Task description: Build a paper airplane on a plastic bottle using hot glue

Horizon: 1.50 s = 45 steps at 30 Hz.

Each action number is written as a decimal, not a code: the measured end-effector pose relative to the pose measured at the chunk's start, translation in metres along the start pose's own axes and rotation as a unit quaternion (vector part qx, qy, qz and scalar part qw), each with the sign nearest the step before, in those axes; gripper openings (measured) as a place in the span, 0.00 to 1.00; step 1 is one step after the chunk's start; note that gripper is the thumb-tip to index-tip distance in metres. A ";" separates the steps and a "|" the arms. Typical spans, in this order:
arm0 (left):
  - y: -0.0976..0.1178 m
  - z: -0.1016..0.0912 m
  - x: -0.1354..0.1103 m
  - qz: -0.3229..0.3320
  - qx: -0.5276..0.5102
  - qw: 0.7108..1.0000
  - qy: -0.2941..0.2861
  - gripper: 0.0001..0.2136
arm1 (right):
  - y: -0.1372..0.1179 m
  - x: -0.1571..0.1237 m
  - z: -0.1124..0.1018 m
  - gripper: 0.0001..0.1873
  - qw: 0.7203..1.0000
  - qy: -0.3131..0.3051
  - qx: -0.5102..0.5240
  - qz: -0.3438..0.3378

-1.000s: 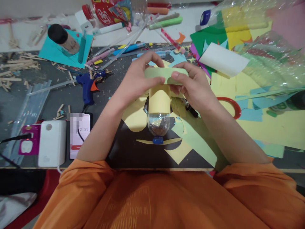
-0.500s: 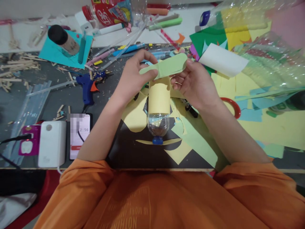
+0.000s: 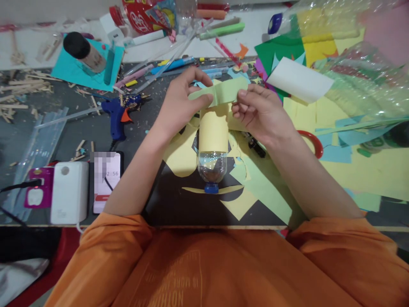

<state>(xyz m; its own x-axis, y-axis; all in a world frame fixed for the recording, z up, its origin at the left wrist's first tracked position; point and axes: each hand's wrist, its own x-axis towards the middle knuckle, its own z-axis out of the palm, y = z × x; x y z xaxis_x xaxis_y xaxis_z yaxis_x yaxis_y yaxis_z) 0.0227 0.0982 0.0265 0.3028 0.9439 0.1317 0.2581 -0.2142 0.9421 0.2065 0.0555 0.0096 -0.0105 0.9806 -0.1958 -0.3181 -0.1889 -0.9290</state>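
A light green paper strip (image 3: 225, 91) with rounded ends is stretched between my two hands. My left hand (image 3: 183, 102) pinches its left part, thumb in front, near a crease. At the strip's right end, my right hand (image 3: 263, 108) grips it between thumb and fingers, the other fingers curled. Just below lies a clear plastic bottle (image 3: 212, 166), its blue cap (image 3: 211, 188) toward me and a yellow paper sleeve (image 3: 213, 130) wrapped around its body. The bottle's far end is hidden behind the strip. Under the cap sits a thin curved yellow paper piece (image 3: 231, 189).
To the left are a blue glue gun (image 3: 116, 117), a phone (image 3: 107, 183) and a white power bank (image 3: 69, 192). Red-handled scissors (image 3: 315, 143) lie right of my right forearm. Coloured papers and plastic bottles (image 3: 358, 81) crowd the right side; wood sticks (image 3: 27, 87) scatter far left.
My right hand has shifted its hold slightly inward and the strip's right end has bent down toward the fingers. My left hand stays nearly still.
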 end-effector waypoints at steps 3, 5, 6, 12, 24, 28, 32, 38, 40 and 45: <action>0.001 0.001 -0.001 0.017 -0.011 1.000 -0.020 0.06 | -0.003 -0.005 0.005 0.15 1.000 -0.020 0.019 0.009; 0.001 0.002 -0.001 0.039 -0.022 0.998 -0.032 0.04 | -0.005 -0.008 0.008 0.13 0.998 -0.034 0.045 0.037; 0.001 0.003 -0.001 0.049 -0.026 0.998 -0.035 0.05 | -0.007 -0.010 0.009 0.12 0.996 -0.041 0.058 0.052; 0.000 0.003 0.002 0.066 -0.024 0.996 -0.052 0.08 | -0.015 -0.015 0.011 0.08 0.994 -0.067 0.065 0.063; 0.000 0.009 -0.003 0.072 -0.039 0.995 -0.056 0.08 | -0.005 -0.015 0.010 0.15 0.952 -0.038 -0.244 -0.183; -0.003 0.011 -0.003 0.074 -0.014 0.997 -0.035 0.08 | -0.003 -0.017 0.012 0.15 0.919 -0.036 -0.314 -0.234; -0.004 0.013 -0.005 0.077 -0.009 0.995 -0.058 0.09 | -0.003 -0.018 0.013 0.06 0.917 -0.009 -0.302 -0.262; 0.006 0.001 -0.005 0.095 -0.067 0.988 -0.105 0.05 | -0.009 -0.020 0.012 0.07 0.960 0.012 -0.209 -0.185; 0.010 -0.002 -0.006 0.109 -0.092 0.983 -0.116 0.04 | -0.012 -0.022 0.012 0.09 0.963 0.013 -0.207 -0.174; 0.014 0.003 -0.010 0.080 -0.064 0.990 -0.095 0.12 | -0.018 -0.028 0.017 0.07 0.961 0.013 -0.206 -0.186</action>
<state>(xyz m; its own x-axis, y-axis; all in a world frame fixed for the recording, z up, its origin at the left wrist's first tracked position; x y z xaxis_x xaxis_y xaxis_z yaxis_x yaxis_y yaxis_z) 0.0266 0.0852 0.0377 0.5001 0.8339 0.2333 0.0790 -0.3123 0.9467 0.1965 0.0328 0.0374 0.0566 0.9835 0.1717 0.1069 0.1650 -0.9805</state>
